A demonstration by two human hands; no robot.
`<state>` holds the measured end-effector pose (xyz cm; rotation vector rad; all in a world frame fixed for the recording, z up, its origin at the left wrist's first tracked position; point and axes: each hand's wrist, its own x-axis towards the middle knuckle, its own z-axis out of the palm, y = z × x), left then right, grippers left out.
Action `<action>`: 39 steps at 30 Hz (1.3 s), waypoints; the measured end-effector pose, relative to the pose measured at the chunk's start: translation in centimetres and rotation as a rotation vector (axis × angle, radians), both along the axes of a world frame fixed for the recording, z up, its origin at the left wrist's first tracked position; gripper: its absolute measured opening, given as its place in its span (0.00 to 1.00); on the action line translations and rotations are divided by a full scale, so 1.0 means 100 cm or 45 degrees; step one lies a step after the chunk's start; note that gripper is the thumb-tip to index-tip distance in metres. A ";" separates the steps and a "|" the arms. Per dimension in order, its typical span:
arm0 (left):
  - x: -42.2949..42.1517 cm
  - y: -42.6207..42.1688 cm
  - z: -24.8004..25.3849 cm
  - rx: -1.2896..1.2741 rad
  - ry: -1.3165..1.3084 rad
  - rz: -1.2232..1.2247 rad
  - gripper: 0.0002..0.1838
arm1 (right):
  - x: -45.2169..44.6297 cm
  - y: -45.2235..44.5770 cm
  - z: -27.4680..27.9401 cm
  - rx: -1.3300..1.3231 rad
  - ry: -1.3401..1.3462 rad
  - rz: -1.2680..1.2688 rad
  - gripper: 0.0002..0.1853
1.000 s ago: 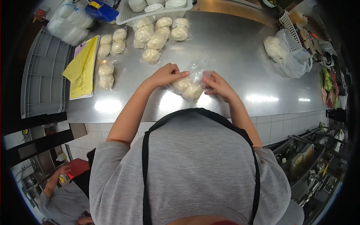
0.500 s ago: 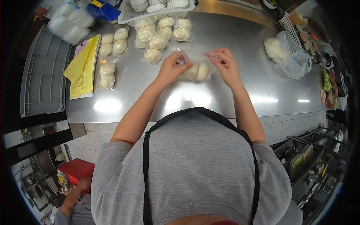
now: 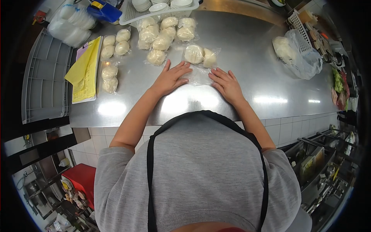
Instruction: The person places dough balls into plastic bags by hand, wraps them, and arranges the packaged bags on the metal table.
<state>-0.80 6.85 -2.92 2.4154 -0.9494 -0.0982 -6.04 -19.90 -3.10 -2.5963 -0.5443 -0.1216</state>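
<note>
A clear plastic bag with pale round dough pieces [image 3: 194, 54] lies on the steel table [image 3: 239, 50], its loose end toward my body. My left hand [image 3: 172, 77] rests at the left edge of that loose plastic, fingers spread. At the right edge lies my right hand [image 3: 227, 84], palm down with its fingers apart. Neither hand grips anything. Beyond my left hand is a group of bagged dough pieces [image 3: 156, 57].
Two more dough bags [image 3: 109, 77] lie left, beside a yellow paper pad [image 3: 85, 73]. A grey crate [image 3: 48, 77] stands at far left, a basket of white dishes [image 3: 131, 18] at the back. A plastic bag [image 3: 297, 58] sits on the right.
The bag has gone from being held up between both hands to lying flat, turned with its dough away from me. Both hands have let go and opened. The other person at lower left has left the view.
</note>
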 end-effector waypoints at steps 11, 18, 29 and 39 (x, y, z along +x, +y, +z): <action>0.003 -0.019 -0.009 -0.177 -0.106 0.438 0.06 | 0.021 0.015 0.003 0.229 0.092 -0.316 0.07; 0.010 -0.016 -0.012 0.096 -0.418 0.083 0.09 | 0.026 0.008 -0.009 -0.049 -0.320 0.032 0.09; 0.018 -0.010 0.000 -0.145 -0.118 0.355 0.10 | 0.045 0.007 0.002 0.260 0.122 -0.333 0.13; 0.035 -0.029 -0.007 -0.595 -0.017 0.570 0.11 | 0.068 0.011 0.030 0.752 0.018 -0.260 0.25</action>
